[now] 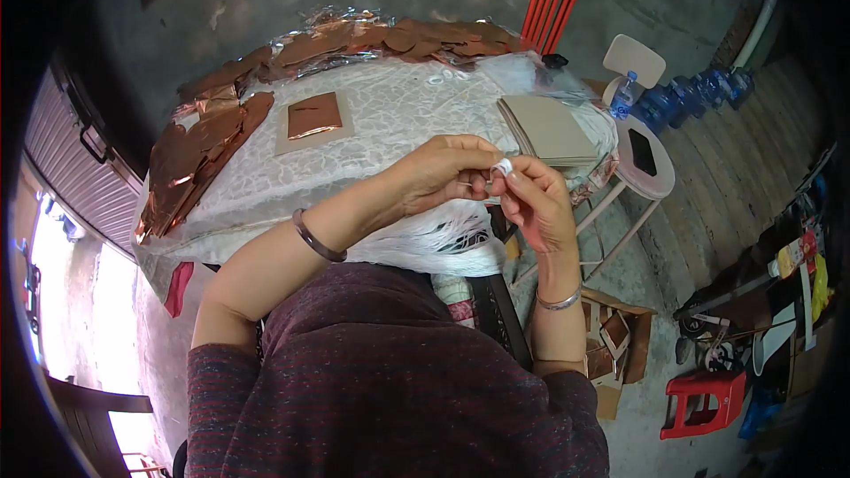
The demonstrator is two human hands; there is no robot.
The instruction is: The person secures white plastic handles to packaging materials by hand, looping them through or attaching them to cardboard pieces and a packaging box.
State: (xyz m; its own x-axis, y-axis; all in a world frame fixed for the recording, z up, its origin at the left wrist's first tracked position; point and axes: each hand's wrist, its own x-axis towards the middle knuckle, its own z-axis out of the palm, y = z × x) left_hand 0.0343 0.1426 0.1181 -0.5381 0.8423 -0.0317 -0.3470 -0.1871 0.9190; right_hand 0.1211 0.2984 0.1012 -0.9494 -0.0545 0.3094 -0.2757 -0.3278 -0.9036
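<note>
My left hand (447,173) and my right hand (538,204) meet over the table's near edge, fingers bent and pinched together. Between their fingertips is a small white band (503,165), like a strip of tape; it is too small to tell whether it is wrapped round a finger. A thick bundle of white string (434,243) lies on my lap, just below the hands. Beyond them, a copper-coloured foil sheet (314,116) rests on a grey-brown board (282,143). To the right is a stack of similar boards (551,131).
Piles of copper foil pieces (199,155) line the left and back of the lace-covered table (398,93). At right stands a stool (660,179) with a phone (641,152) and water bottle (624,96). A red stool (704,403) and an open carton (633,345) are on the floor.
</note>
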